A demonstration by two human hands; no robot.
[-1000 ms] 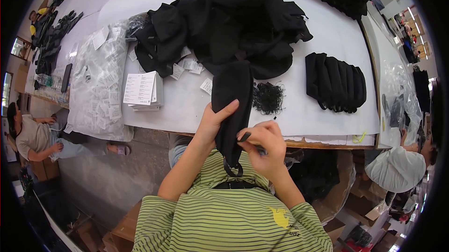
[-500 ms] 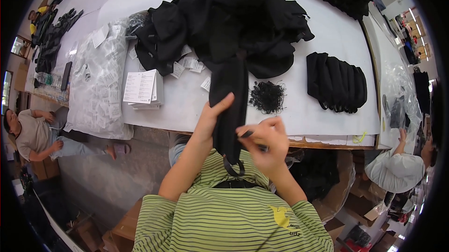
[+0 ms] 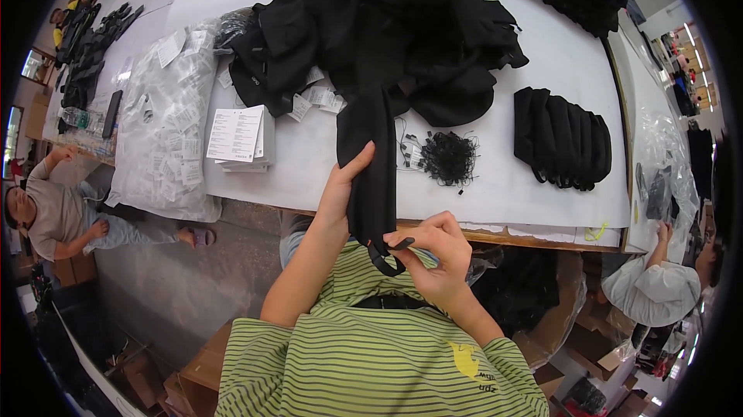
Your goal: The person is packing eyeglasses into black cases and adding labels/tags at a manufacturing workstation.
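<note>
Your left hand [image 3: 340, 189] grips the long black garment [image 3: 370, 162] hanging off the white surface [image 3: 309, 162] edge, thumb and fingers closed around it, while your right hand [image 3: 437, 251] pinches its black loop [image 3: 385, 258] just below, near the tangled black cords [image 3: 447, 158].

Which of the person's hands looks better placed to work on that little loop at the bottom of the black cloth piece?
Probably the right hand: its fingers already pinch at the small loop at the lower end of the black garment. The left hand grips higher up, steadying the garment.
</note>
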